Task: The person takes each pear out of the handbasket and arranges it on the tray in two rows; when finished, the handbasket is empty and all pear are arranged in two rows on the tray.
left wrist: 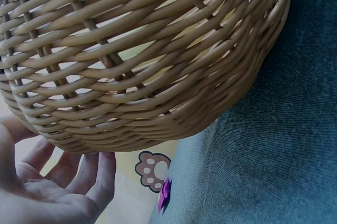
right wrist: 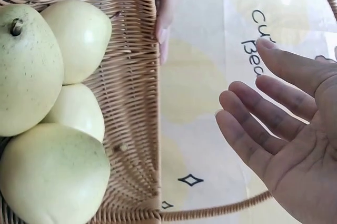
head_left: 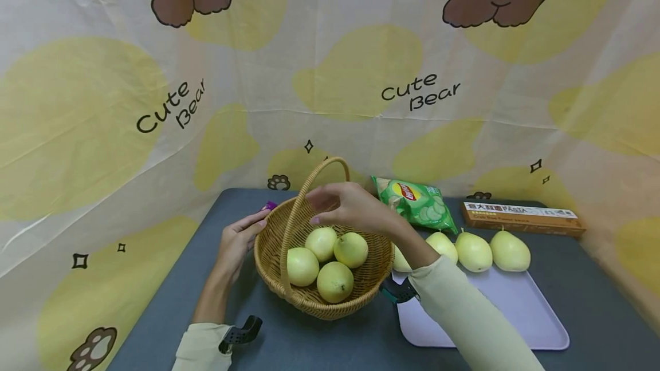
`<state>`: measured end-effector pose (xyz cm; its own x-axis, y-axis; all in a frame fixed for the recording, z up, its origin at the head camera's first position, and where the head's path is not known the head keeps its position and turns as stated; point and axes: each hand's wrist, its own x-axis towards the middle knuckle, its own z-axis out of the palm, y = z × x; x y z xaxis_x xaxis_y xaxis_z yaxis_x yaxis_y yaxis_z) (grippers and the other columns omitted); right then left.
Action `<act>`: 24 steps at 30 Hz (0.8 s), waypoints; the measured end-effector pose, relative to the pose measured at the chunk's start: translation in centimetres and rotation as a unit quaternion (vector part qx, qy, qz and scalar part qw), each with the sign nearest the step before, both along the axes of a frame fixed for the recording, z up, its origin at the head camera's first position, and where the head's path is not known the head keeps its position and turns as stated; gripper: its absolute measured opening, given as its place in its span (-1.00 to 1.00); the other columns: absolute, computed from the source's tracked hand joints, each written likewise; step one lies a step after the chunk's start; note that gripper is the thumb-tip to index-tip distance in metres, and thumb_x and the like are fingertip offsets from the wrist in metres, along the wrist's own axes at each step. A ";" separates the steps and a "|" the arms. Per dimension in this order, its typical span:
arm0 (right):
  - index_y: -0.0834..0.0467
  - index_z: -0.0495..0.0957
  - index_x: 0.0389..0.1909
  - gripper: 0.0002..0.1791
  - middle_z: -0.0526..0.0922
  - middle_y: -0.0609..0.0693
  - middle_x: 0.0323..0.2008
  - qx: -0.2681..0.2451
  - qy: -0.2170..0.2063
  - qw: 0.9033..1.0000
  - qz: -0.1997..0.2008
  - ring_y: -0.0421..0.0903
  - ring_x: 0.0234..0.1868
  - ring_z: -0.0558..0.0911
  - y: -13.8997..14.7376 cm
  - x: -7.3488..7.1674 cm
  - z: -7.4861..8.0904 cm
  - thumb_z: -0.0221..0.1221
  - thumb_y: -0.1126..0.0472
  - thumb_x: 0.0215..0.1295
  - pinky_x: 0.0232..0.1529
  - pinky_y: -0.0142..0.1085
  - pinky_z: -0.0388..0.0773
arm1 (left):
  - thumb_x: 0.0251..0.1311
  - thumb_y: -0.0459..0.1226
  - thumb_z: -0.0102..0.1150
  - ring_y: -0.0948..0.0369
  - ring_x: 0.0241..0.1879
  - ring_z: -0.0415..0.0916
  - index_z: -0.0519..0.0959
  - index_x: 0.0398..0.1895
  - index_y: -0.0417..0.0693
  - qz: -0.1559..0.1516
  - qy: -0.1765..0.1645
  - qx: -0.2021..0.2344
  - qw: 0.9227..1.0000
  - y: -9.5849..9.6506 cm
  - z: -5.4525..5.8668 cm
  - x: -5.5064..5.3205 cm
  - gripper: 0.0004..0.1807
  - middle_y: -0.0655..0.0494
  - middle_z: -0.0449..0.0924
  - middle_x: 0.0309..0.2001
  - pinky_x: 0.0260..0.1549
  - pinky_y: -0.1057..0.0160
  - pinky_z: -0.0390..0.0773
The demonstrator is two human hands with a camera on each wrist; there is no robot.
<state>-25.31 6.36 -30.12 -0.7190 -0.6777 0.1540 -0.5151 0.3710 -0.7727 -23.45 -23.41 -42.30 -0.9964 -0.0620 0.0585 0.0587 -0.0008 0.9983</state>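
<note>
A wicker basket (head_left: 330,311) with an arched handle (head_left: 290,245) stands on the dark table, holding several pale green pears (head_left: 335,282). At its left side, my left hand (head_left: 238,242) touches the outside near the rim. In the left wrist view, the left fingers (left wrist: 100,174) are loosely bent against the woven wall, part of them hidden behind it. Over the basket hovers my right hand (head_left: 350,208), near the handle and above the pears. Seen from the right wrist, that hand (right wrist: 295,139) has spread, slightly bent fingers and holds nothing.
A lilac tray (head_left: 536,319) lies to the right, with several pears (head_left: 474,252) at its back edge. Behind stand a green chip bag (head_left: 417,202) and a pasta box (head_left: 521,219). A small purple item (head_left: 270,206) lies behind the basket; a printed cloth (head_left: 330,85) hangs at the back.
</note>
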 end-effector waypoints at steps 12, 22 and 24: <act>0.11 0.68 0.23 -0.57 0.80 -0.01 0.05 0.045 -0.016 0.997 0.054 -0.13 0.09 0.75 -3.1 -1.0 -0.8 0.41 0.09 0.41 0.16 -0.24 0.68 | 0.55 -0.18 0.22 0.36 0.24 0.60 0.56 0.42 -0.20 -0.002 0.000 0.002 1.000 -0.1 0.0 0.0 -0.51 -0.05 0.47 0.50 0.10 0.34 0.69; 0.09 0.61 0.38 -0.38 0.74 -0.12 0.18 0.084 -0.072 0.990 0.088 -0.05 0.21 0.70 -4.4 -2.4 -1.8 0.47 0.03 0.35 0.27 -0.21 0.62 | 0.54 -0.17 0.23 0.31 0.26 0.59 0.58 0.41 -0.19 0.002 0.000 0.000 1.000 0.0 -0.1 0.0 -0.52 -0.05 0.51 0.46 0.12 0.33 0.68; 0.11 0.65 0.33 -0.43 0.70 -0.10 0.24 0.089 -0.079 0.988 0.100 -0.02 0.21 0.69 -4.7 -2.6 -1.9 0.48 0.06 0.33 0.24 -0.24 0.63 | 0.54 -0.17 0.23 0.30 0.26 0.59 0.59 0.40 -0.18 0.004 0.000 -0.001 1.000 0.0 -0.1 -0.1 -0.53 -0.05 0.52 0.45 0.12 0.33 0.68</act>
<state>-27.95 1.68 -32.05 -0.5733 -0.8149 -0.0848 -0.4700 0.4119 -0.7807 -23.51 -23.36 -42.35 -0.9958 -0.0697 0.0590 0.0589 0.0024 0.9983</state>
